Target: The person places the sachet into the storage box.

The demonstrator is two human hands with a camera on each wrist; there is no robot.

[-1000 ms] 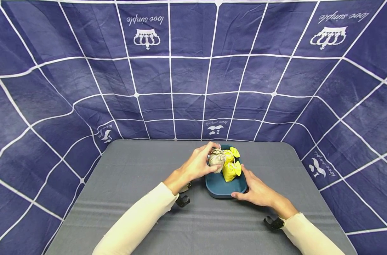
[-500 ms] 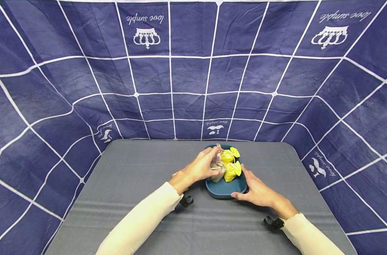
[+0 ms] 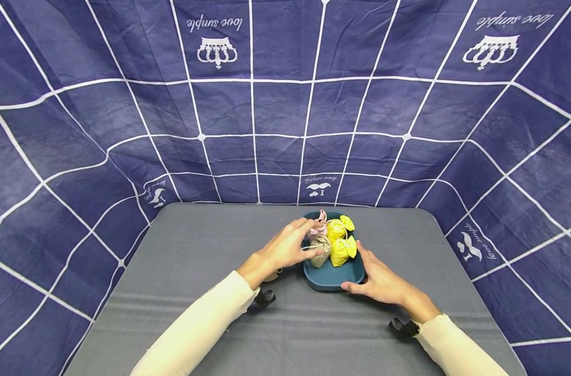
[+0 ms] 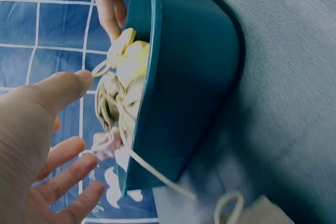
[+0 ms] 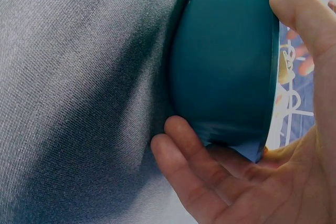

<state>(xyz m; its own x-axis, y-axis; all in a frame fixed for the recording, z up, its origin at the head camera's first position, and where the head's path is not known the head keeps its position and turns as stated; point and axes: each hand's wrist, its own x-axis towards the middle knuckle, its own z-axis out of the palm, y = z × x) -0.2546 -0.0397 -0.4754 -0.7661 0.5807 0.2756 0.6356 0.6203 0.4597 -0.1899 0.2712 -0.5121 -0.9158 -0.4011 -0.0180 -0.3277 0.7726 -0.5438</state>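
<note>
A teal plastic bin [image 3: 332, 279] holds several small drawstring pouches. Two are yellow, the front yellow pouch [image 3: 339, 254] and one behind it; a pink pouch [image 3: 322, 215] sits at the back left. In front of the pink one lies a beige pouch [image 3: 319, 258]. My left hand [image 3: 285, 246] hovers over the bin's left side, thumb and fingers spread apart around the beige pouch, without gripping it in the left wrist view. My right hand [image 3: 381, 279] holds the bin's near right corner, thumb at the rim [image 5: 274, 40] and fingers [image 5: 197, 163] round the outer wall.
Another beige pouch [image 4: 265, 214] lies on the grey table [image 3: 210, 235] left of the bin, mostly hidden under my left wrist in the head view. A pale cord [image 4: 157, 174] hangs over the bin's rim. Blue grid-patterned cloth [image 3: 285, 109] surrounds the table.
My left hand lowered the beige pouch into the bin in front of the pink one, then loosened its fingers and drew back slightly left. My right hand stays on the bin.
</note>
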